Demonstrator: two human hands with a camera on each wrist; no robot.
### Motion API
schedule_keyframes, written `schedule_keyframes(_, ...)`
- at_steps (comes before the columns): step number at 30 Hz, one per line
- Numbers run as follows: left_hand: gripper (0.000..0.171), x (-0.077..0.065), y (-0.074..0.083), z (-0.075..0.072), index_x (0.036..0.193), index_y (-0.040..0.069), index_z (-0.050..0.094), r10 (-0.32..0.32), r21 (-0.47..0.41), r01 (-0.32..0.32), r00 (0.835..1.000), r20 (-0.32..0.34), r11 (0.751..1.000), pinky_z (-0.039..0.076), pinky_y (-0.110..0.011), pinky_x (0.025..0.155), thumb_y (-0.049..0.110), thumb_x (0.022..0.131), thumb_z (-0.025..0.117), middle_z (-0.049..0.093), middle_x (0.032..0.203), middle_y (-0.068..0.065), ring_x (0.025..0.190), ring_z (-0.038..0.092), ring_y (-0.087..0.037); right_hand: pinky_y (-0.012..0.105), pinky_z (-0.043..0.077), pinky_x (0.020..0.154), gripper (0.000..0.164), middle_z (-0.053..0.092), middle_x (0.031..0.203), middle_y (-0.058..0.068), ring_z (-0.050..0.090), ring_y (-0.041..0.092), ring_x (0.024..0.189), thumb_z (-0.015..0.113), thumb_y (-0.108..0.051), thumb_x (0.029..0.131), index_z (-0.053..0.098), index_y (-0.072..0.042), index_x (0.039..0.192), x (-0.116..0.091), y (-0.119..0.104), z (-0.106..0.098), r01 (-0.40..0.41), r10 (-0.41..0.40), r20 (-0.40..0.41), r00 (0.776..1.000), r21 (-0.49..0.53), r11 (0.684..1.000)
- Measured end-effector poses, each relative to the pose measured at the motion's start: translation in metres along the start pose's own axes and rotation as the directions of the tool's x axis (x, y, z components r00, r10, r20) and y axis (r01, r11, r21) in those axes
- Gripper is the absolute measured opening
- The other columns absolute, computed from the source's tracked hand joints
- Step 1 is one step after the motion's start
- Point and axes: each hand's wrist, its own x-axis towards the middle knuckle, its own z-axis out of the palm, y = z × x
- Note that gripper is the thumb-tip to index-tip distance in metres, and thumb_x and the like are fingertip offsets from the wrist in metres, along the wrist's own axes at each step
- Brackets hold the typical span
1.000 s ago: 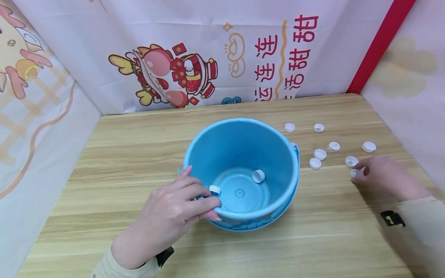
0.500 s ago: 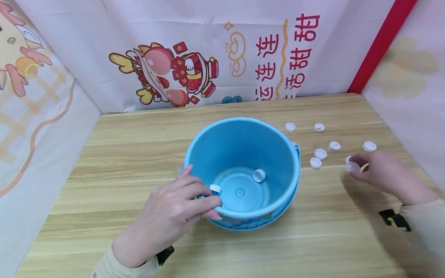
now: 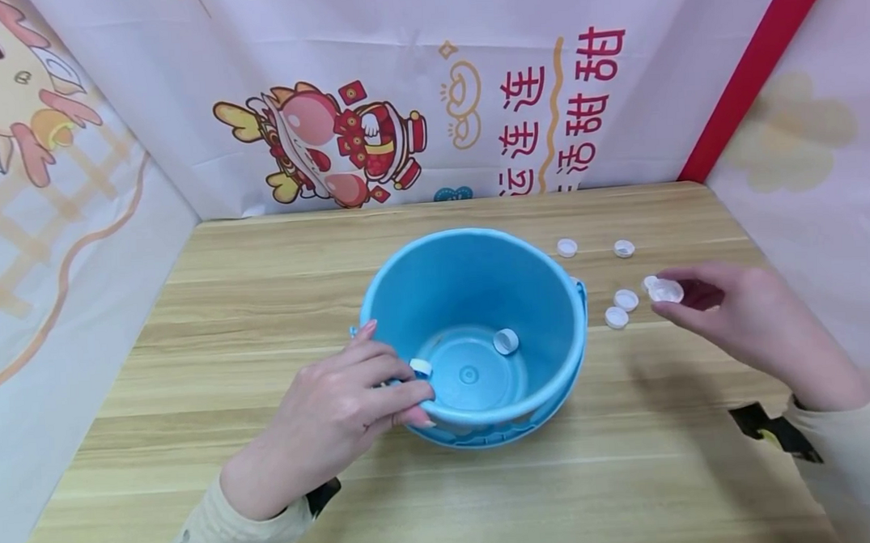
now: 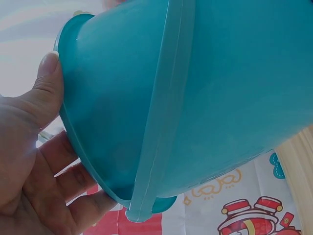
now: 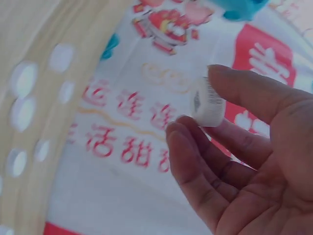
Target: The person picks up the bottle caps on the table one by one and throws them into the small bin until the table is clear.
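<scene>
White cap [image 3: 666, 291], one, ribbed, seemingly light, stiff and hard to break, best taken by its ridged side: the right hand [image 3: 761, 318] is pinching it above the table [image 3: 561, 493], right of the blue bucket [image 3: 472, 278], which the left hand [image 3: 346, 401] is gripping at the rim.

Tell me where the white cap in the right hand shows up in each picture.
Head view: the white cap is right of centre, held in the right hand.
Left wrist view: not in it.
Right wrist view: right of centre, about mid-height, in the same hand.
Shared landmark: the printed cartoon figure; upper left in head, lower right in left wrist, top in right wrist.
</scene>
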Motion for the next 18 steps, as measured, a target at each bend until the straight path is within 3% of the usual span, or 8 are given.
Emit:
schedule_keyframes(8, 0.03, 0.0, 0.0, 0.0, 0.102, 0.021, 0.078, 0.002, 0.007, -0.002, 1.0, -0.002, 1.0, 0.042, -0.056, 0.101, 0.043, 0.092, 0.061, 0.072, 0.09, 0.004, 0.089, 0.066, -0.015, 0.003, 0.046, 0.066, 0.048, 0.072, 0.086, -0.001, 0.059, -0.005, 0.072, 0.092, -0.002, 0.065, 0.075, -0.007, 0.11, 0.013, -0.039, -0.016, 0.133, -0.126, -0.112, 0.986, 0.055, 0.99)
schedule_keyframes(18, 0.029, 0.0, 0.001, -0.001, 0.102, 0.02, 0.079, 0.001, 0.002, -0.001, 1.0, 0.006, 1.0, 0.043, -0.056, 0.101, 0.042, 0.091, 0.063, 0.072, 0.09, 0.004, 0.089, 0.066, -0.015, 0.003, 0.046, 0.076, 0.047, 0.072, 0.096, -0.003, 0.063, -0.003, 0.08, 0.089, -0.004, 0.072, 0.073, -0.009, 0.116, 0.037, -0.083, -0.037, 0.239, -0.234, -0.081, 0.969, 0.065, 0.969)
